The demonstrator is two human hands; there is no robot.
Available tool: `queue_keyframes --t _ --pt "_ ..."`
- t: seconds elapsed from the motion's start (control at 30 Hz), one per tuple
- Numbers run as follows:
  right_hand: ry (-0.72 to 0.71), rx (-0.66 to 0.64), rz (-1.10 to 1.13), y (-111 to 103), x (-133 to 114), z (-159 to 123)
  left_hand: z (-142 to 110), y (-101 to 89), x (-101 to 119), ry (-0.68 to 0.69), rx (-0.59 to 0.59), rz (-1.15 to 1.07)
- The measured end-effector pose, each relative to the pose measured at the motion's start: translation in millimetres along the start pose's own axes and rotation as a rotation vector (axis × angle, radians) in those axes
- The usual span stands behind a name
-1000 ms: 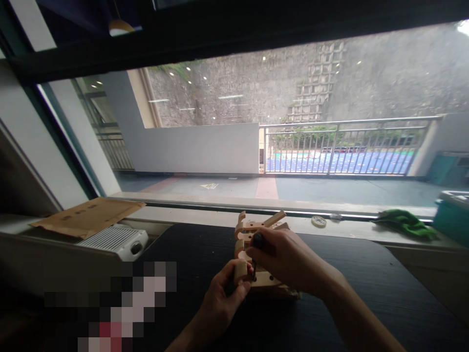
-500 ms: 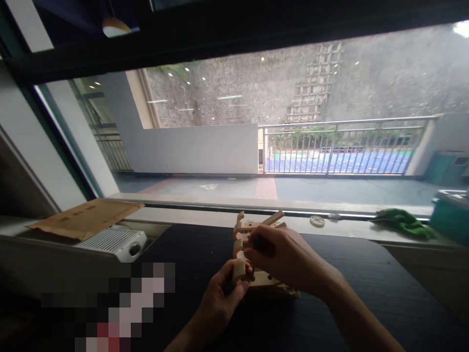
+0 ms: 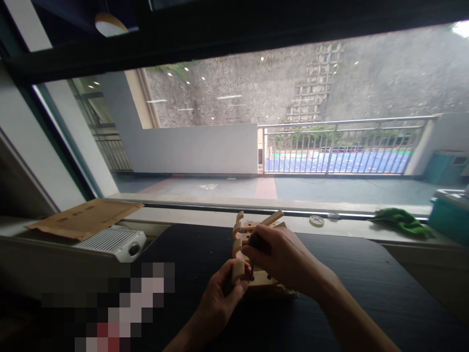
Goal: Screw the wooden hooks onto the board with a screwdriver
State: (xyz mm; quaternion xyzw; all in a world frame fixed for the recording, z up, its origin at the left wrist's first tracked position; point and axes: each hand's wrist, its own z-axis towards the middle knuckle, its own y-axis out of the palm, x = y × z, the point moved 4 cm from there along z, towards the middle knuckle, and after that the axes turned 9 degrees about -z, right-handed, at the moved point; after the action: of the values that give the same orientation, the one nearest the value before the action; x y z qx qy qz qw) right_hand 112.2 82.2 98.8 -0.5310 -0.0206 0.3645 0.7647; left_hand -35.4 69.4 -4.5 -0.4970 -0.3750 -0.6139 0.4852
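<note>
A pale wooden assembly [image 3: 261,279] with curved end pieces and dark holes lies on the black table. My left hand [image 3: 220,293] is closed on its nearest rounded wooden block [image 3: 238,272], thumb in front and fingers behind. Above the assembly, my right hand [image 3: 280,249] is wrapped round the dark handle of a screwdriver [image 3: 258,242]. The thin shaft points down, its tip at a hole beside the left hand's block. My right hand hides part of the assembly's far side.
The black table [image 3: 190,259] stands against a window sill. A brown envelope [image 3: 88,215] rests on a white vented device [image 3: 113,242] at left. On the sill are a tape roll [image 3: 316,221], a green cloth [image 3: 401,223] and a teal box [image 3: 452,215].
My right hand has shifted very slightly left and turned a little on the screwdriver. My left hand and the wooden assembly stay nearly in place.
</note>
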Motion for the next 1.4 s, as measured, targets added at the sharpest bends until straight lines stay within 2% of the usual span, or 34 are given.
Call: queue_keyframes --t 0.3,0.5,0.77,1.07,1.2,1.4 --pt "-0.029 -0.017 0.105 -3 0 -3 0 -0.2 3 -0.001 -0.019 -0.016" --pt "-0.06 -0.029 0.051 0 -1 -2 0 -0.3 2 0.003 -0.012 -0.004" --pt "-0.026 0.004 0.023 2 0 0 0 -1.7 -2 0.001 -0.018 0.002" --pt "-0.022 0.041 0.115 -12 5 -1 0 -0.9 1 -0.025 -0.015 -0.028" --pt "-0.054 0.032 0.101 -10 4 0 0 -1.0 0 -0.024 -0.015 -0.032" --pt "-0.005 0.067 0.025 -7 6 2 0 -2.7 -4 -0.009 -0.023 0.003"
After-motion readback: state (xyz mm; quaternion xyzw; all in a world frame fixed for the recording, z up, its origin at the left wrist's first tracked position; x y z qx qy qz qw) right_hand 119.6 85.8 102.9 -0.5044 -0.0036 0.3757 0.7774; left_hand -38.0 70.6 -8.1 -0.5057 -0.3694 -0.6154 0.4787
